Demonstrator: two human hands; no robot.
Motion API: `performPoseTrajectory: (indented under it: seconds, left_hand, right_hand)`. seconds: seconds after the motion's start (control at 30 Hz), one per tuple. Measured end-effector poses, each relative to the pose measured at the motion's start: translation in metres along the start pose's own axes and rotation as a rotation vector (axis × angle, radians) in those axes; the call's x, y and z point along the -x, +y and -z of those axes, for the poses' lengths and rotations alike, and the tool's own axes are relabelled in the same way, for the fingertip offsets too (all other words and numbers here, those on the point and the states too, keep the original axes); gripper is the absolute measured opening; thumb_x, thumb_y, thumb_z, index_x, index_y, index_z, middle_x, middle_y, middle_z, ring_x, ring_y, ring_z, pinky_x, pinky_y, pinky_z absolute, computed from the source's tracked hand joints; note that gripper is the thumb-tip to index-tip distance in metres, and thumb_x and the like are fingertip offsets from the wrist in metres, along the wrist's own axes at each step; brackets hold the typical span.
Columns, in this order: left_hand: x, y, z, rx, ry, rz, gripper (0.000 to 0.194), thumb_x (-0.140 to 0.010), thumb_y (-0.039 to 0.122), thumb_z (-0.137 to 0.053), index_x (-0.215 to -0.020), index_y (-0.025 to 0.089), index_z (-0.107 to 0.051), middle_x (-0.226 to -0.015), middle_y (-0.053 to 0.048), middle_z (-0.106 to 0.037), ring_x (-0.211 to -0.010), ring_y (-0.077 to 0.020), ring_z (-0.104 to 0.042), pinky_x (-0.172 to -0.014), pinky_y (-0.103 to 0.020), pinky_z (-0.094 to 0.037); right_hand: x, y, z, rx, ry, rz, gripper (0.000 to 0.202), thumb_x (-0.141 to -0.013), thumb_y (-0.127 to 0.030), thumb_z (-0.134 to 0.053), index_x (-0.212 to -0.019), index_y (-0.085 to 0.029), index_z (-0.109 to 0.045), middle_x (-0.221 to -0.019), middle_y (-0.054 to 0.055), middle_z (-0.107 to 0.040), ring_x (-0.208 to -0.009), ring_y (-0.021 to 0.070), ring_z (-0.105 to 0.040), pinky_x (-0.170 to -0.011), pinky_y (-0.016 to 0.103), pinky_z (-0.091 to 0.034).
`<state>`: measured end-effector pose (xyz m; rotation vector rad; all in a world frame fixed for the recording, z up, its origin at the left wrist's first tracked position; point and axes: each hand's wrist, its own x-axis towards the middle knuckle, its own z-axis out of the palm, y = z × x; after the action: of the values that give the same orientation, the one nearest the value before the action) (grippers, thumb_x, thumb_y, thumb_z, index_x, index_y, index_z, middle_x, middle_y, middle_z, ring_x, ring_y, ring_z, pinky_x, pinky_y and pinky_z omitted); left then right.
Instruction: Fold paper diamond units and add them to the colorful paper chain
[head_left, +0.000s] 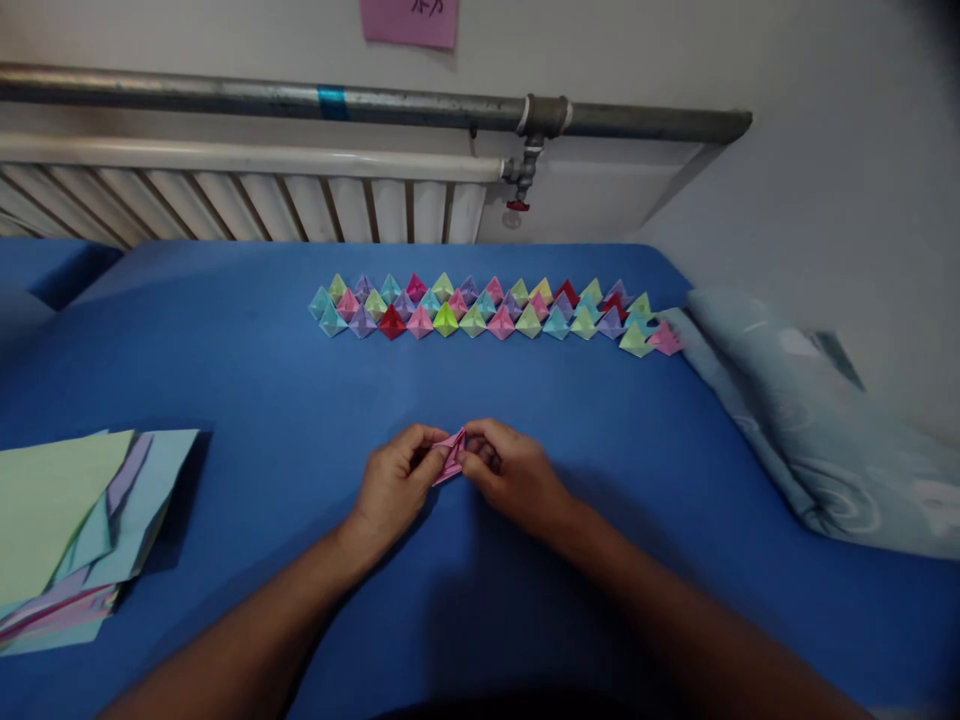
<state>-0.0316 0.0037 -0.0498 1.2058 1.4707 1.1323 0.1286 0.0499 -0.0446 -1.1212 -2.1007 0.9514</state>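
A small piece of folded pink paper point(451, 460) is held between my two hands, just above the blue surface. My left hand point(397, 475) pinches its left side between thumb and fingers. On the other side, my right hand point(514, 470) grips the upper right edge, with thumb and fingertips closed on it. Beyond my hands, several folded paper boats point(472, 320) in many colours stand in close rows across the far part of the surface.
A pile of coloured paper sheets point(60, 510) lies at the left. At the right, a folded light-blue blanket point(810, 440) rests against the wall. A white radiator point(300, 205) and a metal pipe point(435, 107) run along the back, with a pink note point(411, 25) above.
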Motion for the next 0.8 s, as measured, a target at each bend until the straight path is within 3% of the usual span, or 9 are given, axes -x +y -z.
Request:
performPoseTrajectory:
  seconds: [0.2, 0.4, 0.57, 0.8]
  left_hand:
    - [0.0014, 0.0044, -0.0012, -0.026, 0.005, -0.011, 0.013, -0.085, 0.029, -0.056, -0.087, 0.019, -0.064, -0.078, 0.000, -0.069, -0.069, -0.0134, -0.062, -0.065, -0.025, -0.047]
    - [0.0028, 0.0057, -0.0014, -0.167, -0.026, -0.057, 0.016, -0.084, 0.021, -0.053, -0.094, 0.020, -0.065, -0.083, -0.002, -0.070, -0.070, -0.0140, -0.064, -0.066, -0.025, -0.047]
    - [0.0022, 0.0064, -0.0003, -0.207, -0.018, -0.092, 0.017, -0.085, 0.026, -0.052, -0.090, 0.019, -0.067, -0.077, -0.001, -0.069, -0.068, -0.0137, -0.061, -0.065, -0.025, -0.046]
    - [0.0012, 0.0102, -0.0001, -0.051, -0.071, 0.074, 0.019, -0.085, 0.033, -0.052, -0.081, 0.018, -0.063, -0.059, 0.003, -0.060, -0.048, -0.0104, -0.055, -0.053, -0.024, -0.044]
  right_hand:
    - [-0.0015, -0.0006, 0.0018, 0.012, -0.001, 0.009, 0.015, -0.085, -0.016, -0.047, -0.086, -0.018, -0.061, -0.067, -0.001, -0.059, -0.060, 0.0108, -0.051, -0.060, 0.022, -0.039]
    - [-0.0010, -0.0002, 0.0002, 0.072, -0.038, 0.053, 0.017, -0.086, -0.014, -0.045, -0.089, -0.019, -0.061, -0.073, 0.000, -0.063, -0.065, 0.0118, -0.054, -0.064, 0.023, -0.040]
    - [-0.0007, -0.0010, -0.0014, 0.109, -0.042, 0.104, 0.017, -0.087, -0.017, -0.044, -0.087, -0.017, -0.061, -0.075, 0.003, -0.063, -0.066, 0.0129, -0.054, -0.065, 0.024, -0.040]
    - [-0.0020, -0.0030, -0.0014, -0.036, -0.004, 0.016, 0.016, -0.087, -0.019, -0.046, -0.085, -0.018, -0.062, -0.065, -0.002, -0.060, -0.057, 0.0094, -0.050, -0.059, 0.021, -0.039]
